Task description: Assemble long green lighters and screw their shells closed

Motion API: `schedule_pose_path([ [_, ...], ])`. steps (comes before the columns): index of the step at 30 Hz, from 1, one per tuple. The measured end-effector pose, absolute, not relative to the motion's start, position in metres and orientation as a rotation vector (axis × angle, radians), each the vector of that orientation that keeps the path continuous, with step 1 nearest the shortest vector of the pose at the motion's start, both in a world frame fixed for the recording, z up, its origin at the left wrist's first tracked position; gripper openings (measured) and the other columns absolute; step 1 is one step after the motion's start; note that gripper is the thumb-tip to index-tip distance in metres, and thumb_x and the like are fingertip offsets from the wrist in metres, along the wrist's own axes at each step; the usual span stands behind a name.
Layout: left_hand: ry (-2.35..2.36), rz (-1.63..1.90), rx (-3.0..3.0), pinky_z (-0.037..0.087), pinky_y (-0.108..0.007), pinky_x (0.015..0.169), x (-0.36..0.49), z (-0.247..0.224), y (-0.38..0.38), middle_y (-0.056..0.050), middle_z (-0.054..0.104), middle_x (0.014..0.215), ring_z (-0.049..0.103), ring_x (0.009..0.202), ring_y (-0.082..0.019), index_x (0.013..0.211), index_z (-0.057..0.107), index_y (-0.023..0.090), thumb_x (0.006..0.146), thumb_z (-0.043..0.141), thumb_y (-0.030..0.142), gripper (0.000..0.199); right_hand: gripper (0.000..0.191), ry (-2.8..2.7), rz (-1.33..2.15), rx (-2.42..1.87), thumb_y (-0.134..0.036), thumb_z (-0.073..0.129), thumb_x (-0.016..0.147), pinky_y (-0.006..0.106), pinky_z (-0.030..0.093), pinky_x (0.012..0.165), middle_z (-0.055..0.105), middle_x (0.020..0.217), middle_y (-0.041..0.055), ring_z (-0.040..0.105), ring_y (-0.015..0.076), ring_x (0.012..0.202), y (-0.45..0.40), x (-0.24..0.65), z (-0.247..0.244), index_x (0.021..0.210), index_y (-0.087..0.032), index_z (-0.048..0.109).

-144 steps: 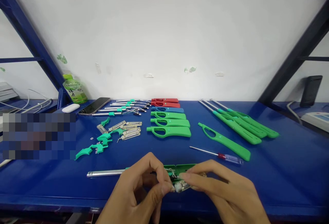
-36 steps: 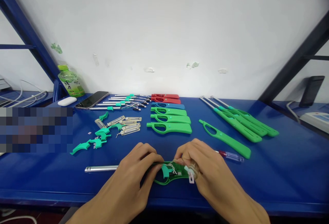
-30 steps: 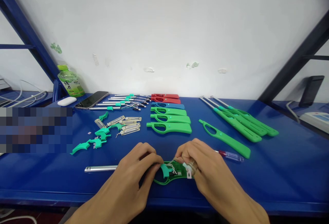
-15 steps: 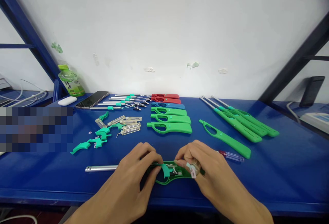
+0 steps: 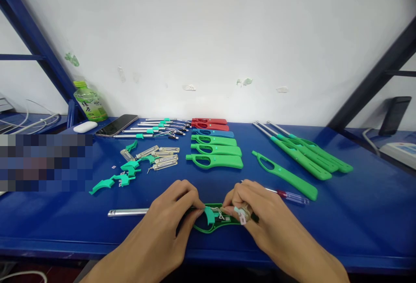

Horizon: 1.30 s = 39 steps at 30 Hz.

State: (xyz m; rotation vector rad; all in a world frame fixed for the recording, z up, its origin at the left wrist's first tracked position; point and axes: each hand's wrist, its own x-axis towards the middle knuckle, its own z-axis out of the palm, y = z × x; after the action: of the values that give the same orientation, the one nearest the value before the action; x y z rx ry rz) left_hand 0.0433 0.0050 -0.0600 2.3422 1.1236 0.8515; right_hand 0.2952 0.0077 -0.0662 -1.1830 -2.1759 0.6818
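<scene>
A green lighter casing half [image 5: 205,231] lies open side up near the table's front edge. Inside it sit a teal trigger [image 5: 209,216] and thin white wires [image 5: 221,213]. A silver metal tube [image 5: 128,213] sticks out to the left from under my left hand [image 5: 165,222], whose thumb and fingers pinch the casing beside the trigger. My right hand [image 5: 268,213] is closed around a clear fuel tank [image 5: 248,210] with a small pale tag at its end. Its fingertips touch the wires' right side inside the casing. The casing's right end is mostly hidden by this hand.
Loose teal triggers [image 5: 130,167] and clear tanks [image 5: 165,161] lie left, below several metal tubes [image 5: 136,131]. Casing halves [image 5: 224,161] stand in a column behind my hands. On the right are a casing half [image 5: 292,179], assembled lighters [image 5: 303,159] and a screwdriver [image 5: 294,197].
My right hand has shifted slightly, and more of the screwdriver's shaft shows behind it. My left fingers have settled a little lower at the casing. Everything else on the table stays put.
</scene>
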Motion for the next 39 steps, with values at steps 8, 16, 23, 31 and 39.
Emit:
schedule_pose_path([
  [8,1.069,0.876,2.400,0.047,-0.025,0.080,0.044,-0.061,0.008,0.002,0.059,0.106,0.060,0.090,-0.011,0.101,0.060,0.025,0.111,0.043,0.009,0.025,0.027,-2.225,0.711,-1.184,-0.007,0.039,0.110,0.035,0.040,0.082,0.064,0.100,-0.0029,0.055,0.0190,0.093,0.007,0.297,-0.064,0.093,-0.026,0.049],
  [16,1.063,0.803,2.583,0.049,-0.029,0.080,0.038,-0.062,0.004,-0.003,0.057,0.114,0.060,0.094,-0.014,0.110,0.061,0.023,0.108,0.042,0.003,0.028,0.025,-2.175,0.639,-1.131,-0.010,0.045,0.110,0.032,0.041,0.080,0.065,0.100,-0.0046,0.057,0.0165,0.092,0.008,0.298,-0.061,0.090,-0.026,0.047],
  [23,1.045,0.782,2.700,0.053,-0.035,0.087,0.051,-0.048,0.008,-0.007,0.061,0.114,0.058,0.100,-0.021,0.119,0.063,0.022,0.108,0.043,0.006,0.028,0.026,-2.077,0.387,-1.391,-0.049,0.060,0.108,0.031,0.044,0.065,0.056,0.085,-0.0035,0.053,0.0174,0.071,-0.004,0.311,-0.054,0.098,-0.028,0.048],
  [31,0.891,0.503,2.869,0.051,-0.042,0.086,0.071,-0.036,0.032,-0.008,0.068,0.110,0.059,0.094,-0.025,0.098,0.072,0.020,0.108,0.053,0.011,0.023,0.028,-2.113,0.429,-1.455,-0.052,0.050,0.112,0.034,0.056,0.092,0.066,0.124,0.0023,0.069,0.0208,0.110,-0.008,0.324,-0.051,0.133,-0.035,0.046],
  [39,0.831,0.408,2.920,0.044,-0.037,0.092,0.071,-0.033,0.037,-0.001,0.067,0.106,0.058,0.095,-0.021,0.098,0.066,0.023,0.099,0.061,-0.001,0.025,0.019,-2.056,0.478,-1.326,-0.039,0.040,0.118,0.031,0.052,0.088,0.065,0.111,0.0001,0.067,0.0169,0.099,-0.003,0.327,-0.053,0.119,-0.033,0.058],
])
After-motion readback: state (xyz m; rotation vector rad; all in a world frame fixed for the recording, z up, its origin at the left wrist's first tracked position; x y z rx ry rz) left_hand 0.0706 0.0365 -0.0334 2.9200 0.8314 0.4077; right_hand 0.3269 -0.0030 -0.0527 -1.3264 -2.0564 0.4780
